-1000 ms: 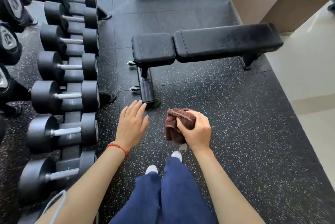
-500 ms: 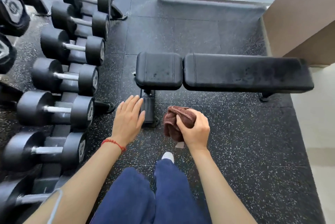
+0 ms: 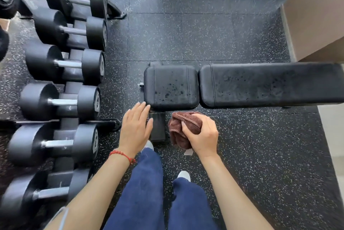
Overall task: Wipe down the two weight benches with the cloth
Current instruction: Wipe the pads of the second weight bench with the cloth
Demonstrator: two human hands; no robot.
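- Speckled rubber floor (image 3: 214,34) lay beneath everything.
- Rack of dumbbells (image 3: 61,66) stood along the left side.
- Weight bench (image 3: 260,85), its black pads spotted with droplets, lay crosswise ahead of the person's legs (image 3: 141,192).
- Left hand (image 3: 135,127) was flat, fingers straight, empty, near the seat pad's corner.
- Right hand (image 3: 202,136) gripped the bunched brown cloth (image 3: 183,122), just short of the bench.

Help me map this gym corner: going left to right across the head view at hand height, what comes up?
dumbbell rack → left hand → brown cloth → right hand → speckled floor
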